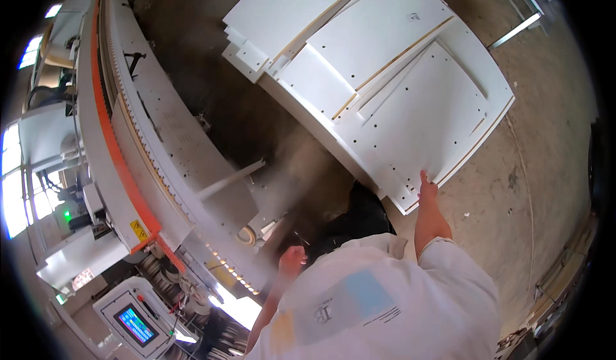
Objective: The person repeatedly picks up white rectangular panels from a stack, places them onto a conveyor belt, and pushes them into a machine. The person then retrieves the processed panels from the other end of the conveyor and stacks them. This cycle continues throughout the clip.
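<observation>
The right hand [427,190] reached over the near corner of a drilled white panel [427,103], which lay ahead of it on a stack of similar boards; its fingers were extended and apart, at least one pointing forward, but I could not tell whether they touched the surface. The left hand [293,259] hung well apart from the boards, its fingers looking curled inward, though whether they met the palm I could not tell. Left of that hand ran a long machine with an orange strip [106,122]; a lit screen [135,325] stood farther left and nearer the body. Concrete floor [494,231] spread right of the right hand.
</observation>
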Available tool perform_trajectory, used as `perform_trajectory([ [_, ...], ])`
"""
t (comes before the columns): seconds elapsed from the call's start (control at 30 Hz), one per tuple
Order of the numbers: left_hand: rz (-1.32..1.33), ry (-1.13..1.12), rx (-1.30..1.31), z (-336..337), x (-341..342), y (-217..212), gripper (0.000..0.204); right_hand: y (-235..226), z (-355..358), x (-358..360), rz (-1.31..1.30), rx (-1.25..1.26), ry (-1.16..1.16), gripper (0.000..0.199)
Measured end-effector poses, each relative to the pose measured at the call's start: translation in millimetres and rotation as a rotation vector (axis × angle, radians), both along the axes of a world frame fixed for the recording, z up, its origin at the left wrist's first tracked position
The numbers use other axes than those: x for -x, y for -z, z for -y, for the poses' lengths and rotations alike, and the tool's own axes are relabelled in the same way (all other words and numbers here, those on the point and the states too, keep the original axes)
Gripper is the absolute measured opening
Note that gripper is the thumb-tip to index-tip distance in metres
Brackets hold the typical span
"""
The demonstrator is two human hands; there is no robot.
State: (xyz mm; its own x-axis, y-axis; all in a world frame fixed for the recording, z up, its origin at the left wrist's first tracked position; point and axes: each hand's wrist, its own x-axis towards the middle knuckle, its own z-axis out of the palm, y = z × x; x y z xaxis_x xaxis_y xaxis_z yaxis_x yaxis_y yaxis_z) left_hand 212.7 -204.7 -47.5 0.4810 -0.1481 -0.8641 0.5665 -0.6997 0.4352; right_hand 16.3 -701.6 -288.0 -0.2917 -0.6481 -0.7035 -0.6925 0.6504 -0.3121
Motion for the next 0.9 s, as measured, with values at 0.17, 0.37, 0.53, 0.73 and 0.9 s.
perform_trajectory([
  [0.17, -0.05, 0.073, -0.005, 22.9, -10.8, -3.0, 0.025, 14.3, 5.1, 33.6, 0.14, -0.119, 0.279, 0.092],
  [0.37, 0.035, 0.201, 0.118, 41.8, -42.9, 12.4, 0.023, -29.5, -28.3, 43.1, 0.449, -0.19, 0.242, 0.086],
  [0.53, -0.006, 0.296, 0.355, 117.5, -71.8, 6.6, 0.03, -138.3, -83.5, -15.7, 0.742, -0.421, 0.058, 0.061],
  [0.73, -0.318, -0.096, 0.753, 201.5, -49.5, -3.9, 0.036, -247.7, -156.8, -92.0, 0.852, -0.779, -0.08, 0.051],
  [0.9, -0.332, -0.218, 0.833, 171.1, -61.2, -2.6, 0.03, -284.4, -149.3, -107.7, 0.782, -0.459, -0.675, 0.041],
])
